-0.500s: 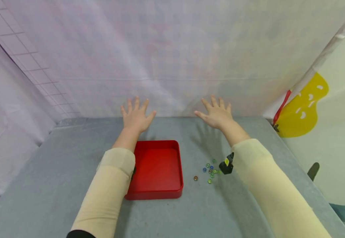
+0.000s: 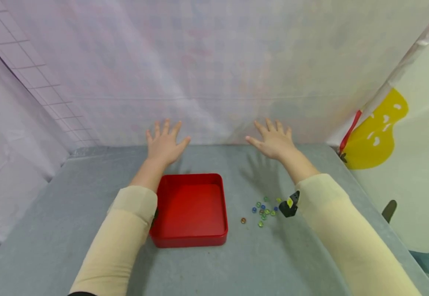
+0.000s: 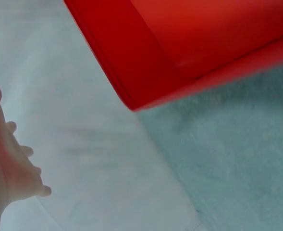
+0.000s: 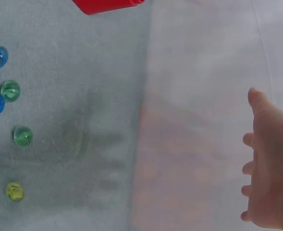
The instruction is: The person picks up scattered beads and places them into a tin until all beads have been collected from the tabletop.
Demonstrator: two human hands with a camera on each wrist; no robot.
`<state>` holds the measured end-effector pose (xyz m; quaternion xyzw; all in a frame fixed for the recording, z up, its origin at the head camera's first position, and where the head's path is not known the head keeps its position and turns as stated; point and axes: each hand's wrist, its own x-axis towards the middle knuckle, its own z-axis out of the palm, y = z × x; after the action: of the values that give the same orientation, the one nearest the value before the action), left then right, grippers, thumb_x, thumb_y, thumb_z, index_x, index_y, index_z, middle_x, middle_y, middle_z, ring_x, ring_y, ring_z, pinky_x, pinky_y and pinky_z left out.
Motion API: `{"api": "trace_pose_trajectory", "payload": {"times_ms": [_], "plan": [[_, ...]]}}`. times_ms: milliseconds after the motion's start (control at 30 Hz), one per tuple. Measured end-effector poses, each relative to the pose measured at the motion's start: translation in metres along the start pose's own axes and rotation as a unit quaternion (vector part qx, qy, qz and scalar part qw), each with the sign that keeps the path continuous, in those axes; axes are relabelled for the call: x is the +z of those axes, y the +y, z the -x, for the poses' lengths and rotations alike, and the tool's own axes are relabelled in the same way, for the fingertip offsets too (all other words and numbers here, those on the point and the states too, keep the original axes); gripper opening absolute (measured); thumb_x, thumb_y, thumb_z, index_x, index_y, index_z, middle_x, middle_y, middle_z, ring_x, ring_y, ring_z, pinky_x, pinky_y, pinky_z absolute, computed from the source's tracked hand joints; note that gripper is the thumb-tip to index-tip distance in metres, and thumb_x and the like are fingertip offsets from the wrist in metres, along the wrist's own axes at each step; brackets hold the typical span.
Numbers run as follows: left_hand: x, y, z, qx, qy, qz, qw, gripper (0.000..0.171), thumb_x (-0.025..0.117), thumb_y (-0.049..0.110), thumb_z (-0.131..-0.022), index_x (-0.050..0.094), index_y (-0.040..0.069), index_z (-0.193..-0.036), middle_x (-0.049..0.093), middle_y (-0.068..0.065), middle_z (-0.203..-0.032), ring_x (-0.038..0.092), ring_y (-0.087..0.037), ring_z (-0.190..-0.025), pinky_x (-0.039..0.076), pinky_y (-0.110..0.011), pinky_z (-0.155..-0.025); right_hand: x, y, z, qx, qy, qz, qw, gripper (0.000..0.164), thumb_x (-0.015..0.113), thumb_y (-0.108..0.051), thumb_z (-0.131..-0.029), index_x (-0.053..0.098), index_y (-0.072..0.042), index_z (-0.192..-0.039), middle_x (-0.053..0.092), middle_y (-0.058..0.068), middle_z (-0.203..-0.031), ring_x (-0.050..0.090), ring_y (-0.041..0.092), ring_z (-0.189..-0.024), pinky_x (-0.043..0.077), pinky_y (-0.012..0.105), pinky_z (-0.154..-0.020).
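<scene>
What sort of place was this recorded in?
Probably a makeshift, draped recording booth, though the wider room is out of sight: pale printed sheets enclose a grey-covered table, on which sit a red tray and loose marbles.

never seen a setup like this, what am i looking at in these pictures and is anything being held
There is no robot here, just a person's bare left hand and right hand. The wide view comes from a camera worn on the head, looking forward and down. The two closer views come from cameras on the wrists, one for each hand. On the grey surface sits a red tray, with a loose group of small glass marbles to its right. Both hands reach out beyond the tray, fingers spread, and neither holds anything.
</scene>
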<state>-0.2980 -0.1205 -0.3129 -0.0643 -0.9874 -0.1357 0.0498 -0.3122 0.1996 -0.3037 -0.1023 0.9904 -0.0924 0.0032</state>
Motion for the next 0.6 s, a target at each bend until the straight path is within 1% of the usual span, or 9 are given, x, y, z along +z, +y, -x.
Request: {"api": "trace_pose_trajectory", "payload": {"times_ms": [233, 467, 600], "plan": [[-0.007, -0.011, 0.007, 0.02, 0.01, 0.017, 0.9996, 0.07, 0.033, 0.06, -0.097, 0.017, 0.023, -0.155, 0.005, -0.013, -0.159, -0.004, -0.04, -0.143, -0.002, -0.063, -0.107, -0.007, 0.004, 0.009, -0.011, 0.013, 0.0, 1.0, 0.082, 0.027, -0.069, -0.093, 0.015, -0.016, -0.155, 0.002, 0.022, -0.157, -0.002, 0.048, -0.14, -0.005, 0.069, -0.102], [-0.012, -0.019, 0.017, 0.037, 0.014, 0.04, 0.9984, 0.072, 0.034, 0.061, -0.096, 0.019, 0.022, -0.155, 0.008, -0.015, -0.159, 0.0, -0.039, -0.143, 0.001, -0.062, -0.108, -0.013, 0.006, 0.02, -0.032, 0.036, -0.005, 0.999, 0.081, 0.028, -0.069, -0.093, 0.017, -0.016, -0.155, 0.006, 0.022, -0.157, 0.003, 0.047, -0.14, -0.002, 0.068, -0.103], [-0.013, -0.022, 0.023, 0.049, 0.014, 0.055, 0.9972, 0.072, 0.036, 0.061, -0.096, 0.02, 0.021, -0.154, 0.01, -0.015, -0.158, 0.003, -0.04, -0.142, 0.003, -0.063, -0.108, -0.016, 0.008, 0.028, -0.048, 0.054, -0.014, 0.997, 0.078, 0.031, -0.066, -0.094, 0.019, -0.017, -0.154, 0.009, 0.022, -0.157, 0.007, 0.046, -0.14, 0.001, 0.068, -0.104]]}}
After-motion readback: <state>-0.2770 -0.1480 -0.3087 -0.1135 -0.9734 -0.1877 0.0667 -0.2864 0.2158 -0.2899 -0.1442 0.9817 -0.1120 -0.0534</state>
